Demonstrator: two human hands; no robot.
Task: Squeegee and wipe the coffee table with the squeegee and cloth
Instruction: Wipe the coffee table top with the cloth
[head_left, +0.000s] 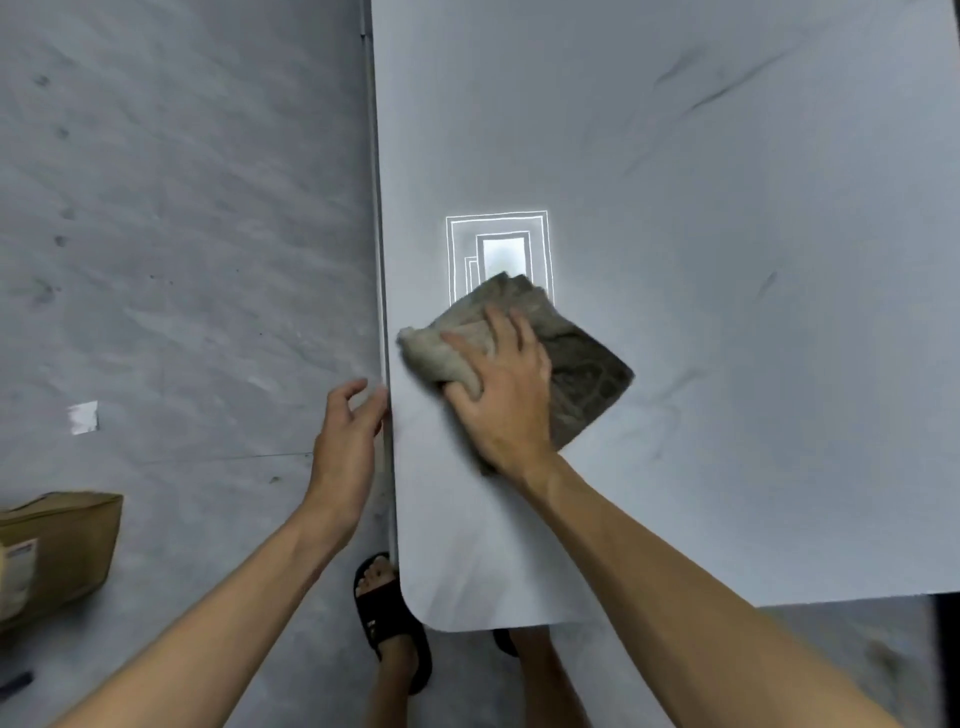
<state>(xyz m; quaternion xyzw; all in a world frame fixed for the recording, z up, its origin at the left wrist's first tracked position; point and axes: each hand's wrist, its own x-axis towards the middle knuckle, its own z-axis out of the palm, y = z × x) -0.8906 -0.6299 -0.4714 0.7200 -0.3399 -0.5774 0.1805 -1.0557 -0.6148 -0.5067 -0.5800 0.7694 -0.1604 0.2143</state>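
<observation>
right hand (506, 387) presses flat on the cloth (582, 374) near the coffee table (727, 260) edge, left hand (345, 441) loose and empty beside it, so the cloth might slide off that edge

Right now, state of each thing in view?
cloth: crumpled, flat on the table, under the right hand
right hand: pressing the cloth, fingers spread
left hand: at the table's left edge, loosely curled, holding nothing
table: faint dark streaks at far right
box: on the floor, left
</observation>
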